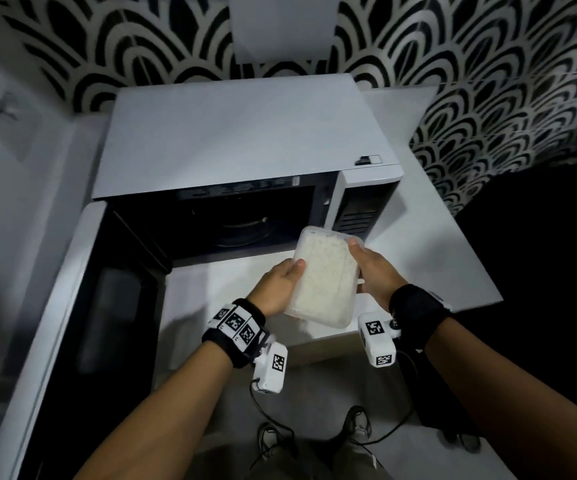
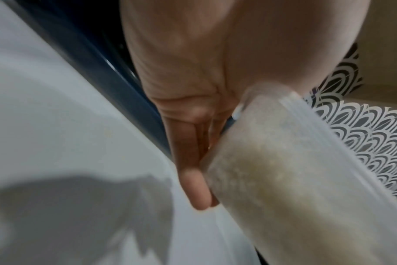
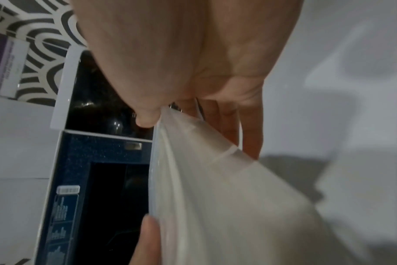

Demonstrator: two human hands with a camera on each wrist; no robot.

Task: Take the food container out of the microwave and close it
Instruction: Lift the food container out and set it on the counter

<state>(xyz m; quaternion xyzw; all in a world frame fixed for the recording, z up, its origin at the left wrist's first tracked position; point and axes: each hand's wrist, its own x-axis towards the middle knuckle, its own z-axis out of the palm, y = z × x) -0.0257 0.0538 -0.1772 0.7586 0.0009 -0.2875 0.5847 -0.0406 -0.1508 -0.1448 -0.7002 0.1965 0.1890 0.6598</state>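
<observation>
A clear plastic food container (image 1: 325,277) filled with white rice hangs in the air in front of the open microwave (image 1: 238,216). My left hand (image 1: 282,282) grips its left long side, thumb on top. My right hand (image 1: 373,268) grips the right side, thumb over the rim. In the left wrist view the fingers (image 2: 193,161) lie under the container (image 2: 283,179). The right wrist view has the thumb (image 3: 147,118) on the container's lid edge (image 3: 193,179), with fingers beneath. The microwave door (image 1: 107,306) stands swung open to the left.
The microwave sits on a white counter (image 1: 436,244) against a black-and-white patterned wall (image 1: 488,81). Bare counter lies below the container and to the right. The glass turntable (image 1: 242,230) shows inside the dark cavity. My feet and cables are on the floor below.
</observation>
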